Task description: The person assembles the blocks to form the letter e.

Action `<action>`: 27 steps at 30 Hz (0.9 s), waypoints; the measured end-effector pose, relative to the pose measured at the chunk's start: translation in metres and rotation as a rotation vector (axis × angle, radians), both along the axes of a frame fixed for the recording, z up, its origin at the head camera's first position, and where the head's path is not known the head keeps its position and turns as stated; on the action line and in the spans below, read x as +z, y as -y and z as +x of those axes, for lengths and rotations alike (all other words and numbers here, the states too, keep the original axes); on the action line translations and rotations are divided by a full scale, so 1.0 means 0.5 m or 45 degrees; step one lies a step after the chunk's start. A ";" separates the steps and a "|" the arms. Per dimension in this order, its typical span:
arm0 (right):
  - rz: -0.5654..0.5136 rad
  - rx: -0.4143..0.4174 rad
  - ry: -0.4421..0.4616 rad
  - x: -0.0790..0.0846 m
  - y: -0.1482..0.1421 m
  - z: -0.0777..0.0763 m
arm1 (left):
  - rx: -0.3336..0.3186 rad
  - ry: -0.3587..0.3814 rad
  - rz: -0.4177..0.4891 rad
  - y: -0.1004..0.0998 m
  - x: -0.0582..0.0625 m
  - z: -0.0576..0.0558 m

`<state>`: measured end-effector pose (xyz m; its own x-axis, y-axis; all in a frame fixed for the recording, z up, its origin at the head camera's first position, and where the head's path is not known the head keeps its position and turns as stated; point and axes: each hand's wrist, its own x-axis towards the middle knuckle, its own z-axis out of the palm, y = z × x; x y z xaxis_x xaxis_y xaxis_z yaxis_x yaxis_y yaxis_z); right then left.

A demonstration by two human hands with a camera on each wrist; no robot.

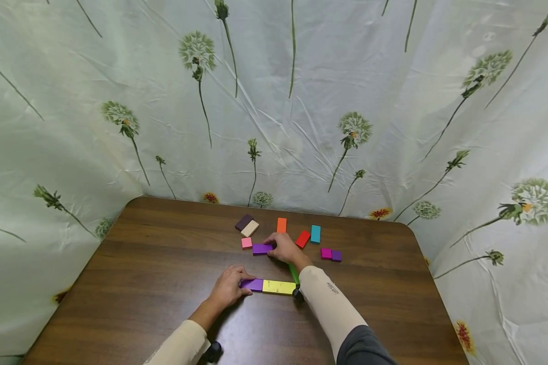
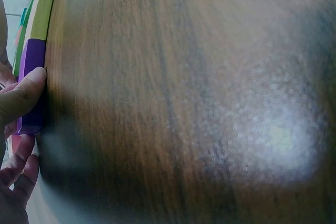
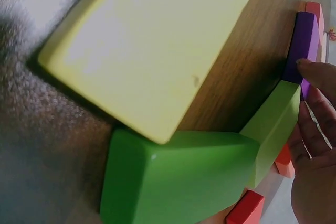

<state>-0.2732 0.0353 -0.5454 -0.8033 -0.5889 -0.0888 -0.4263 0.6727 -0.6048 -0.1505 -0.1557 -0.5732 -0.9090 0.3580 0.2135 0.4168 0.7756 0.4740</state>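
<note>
My left hand point(image 1: 228, 287) grips a purple block point(image 1: 253, 285) by its left part. In the left wrist view the thumb point(image 2: 32, 83) lies on that block's near side, with other fingers around its end. A longer yellow block point(image 1: 279, 287) lies end to end with it. Farther back, my right hand point(image 1: 286, 249) pinches a second purple block point(image 1: 261, 249). The right wrist view shows its thumb on the side of this block point(image 3: 301, 45). A light green block point(image 3: 273, 124) and a darker green block point(image 3: 184, 174) run between it and the yellow block, partly hidden from the head camera.
Loose blocks lie toward the back: dark point(image 1: 244, 222), cream point(image 1: 249, 228), pink point(image 1: 246, 243), orange point(image 1: 281, 224), red point(image 1: 303, 239), blue point(image 1: 315, 234), magenta point(image 1: 326, 253) and a small purple one point(image 1: 336, 256). A flowered curtain point(image 1: 292, 126) hangs behind the brown table point(image 1: 164, 243).
</note>
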 end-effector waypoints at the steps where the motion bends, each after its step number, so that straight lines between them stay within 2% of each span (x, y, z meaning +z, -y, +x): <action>1: -0.002 -0.003 0.001 -0.001 0.000 0.000 | 0.001 0.003 0.002 0.000 0.001 0.000; 8: 0.008 -0.007 -0.027 -0.007 -0.005 -0.002 | -0.007 -0.003 0.005 0.000 -0.002 -0.003; 20: 0.025 -0.039 0.025 -0.011 -0.001 -0.003 | -0.014 0.014 0.009 0.001 0.000 -0.003; 27: 0.016 -0.038 0.023 -0.010 -0.002 -0.001 | -0.025 -0.018 0.013 0.002 -0.005 -0.002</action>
<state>-0.2736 0.0364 -0.5503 -0.8190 -0.5631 -0.1104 -0.3949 0.6926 -0.6037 -0.1517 -0.1569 -0.5755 -0.8987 0.3733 0.2300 0.4385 0.7623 0.4760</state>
